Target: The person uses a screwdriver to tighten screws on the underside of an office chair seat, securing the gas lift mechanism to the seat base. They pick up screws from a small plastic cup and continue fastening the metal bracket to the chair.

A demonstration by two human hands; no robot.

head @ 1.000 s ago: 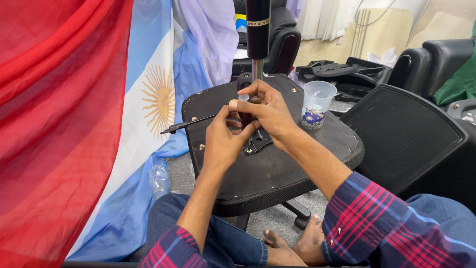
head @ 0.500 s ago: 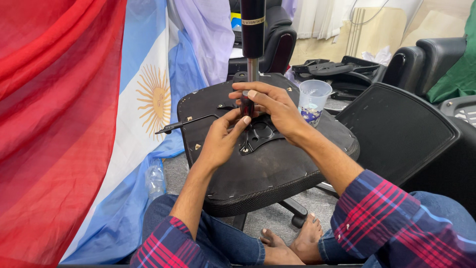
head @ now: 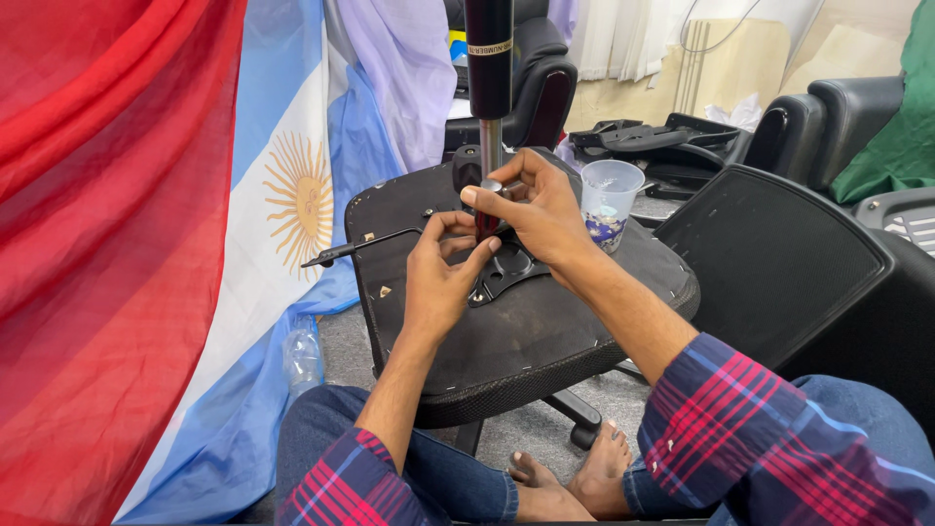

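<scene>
Your left hand (head: 438, 278) and your right hand (head: 531, 209) are both at the middle of the upside-down chair seat (head: 545, 331), which rests across your lap. Your right hand is pinched around a small dark tool or part, just at the bottom of the shiny pole (head: 490, 146) that stands straight up from the black metal plate (head: 506, 273). Your left hand curls in from below, and its fingertips touch the same small piece. You cannot see clearly what the piece is, because your fingers hide it.

Here is what could go wrong. The small piece could slip out of your fingers, because both hands crowd one tiny spot. It might roll off the seat and land on the floor near your bare feet (head: 570, 482). The seat could tip too, since it only lies on your knees. If it tips, the tall pole would lean and could bump your face or hands.

The clear plastic cup (head: 610, 200) stands on the seat just beside your right wrist. A quick move of that arm could knock it over and spill what is inside.

The thin black lever (head: 360, 246) sticks out to the left, close to your left hand. The big flag (head: 253, 195) hangs right next to it and could catch on it. More black chair parts (head: 779, 253) sit close on your right.
</scene>
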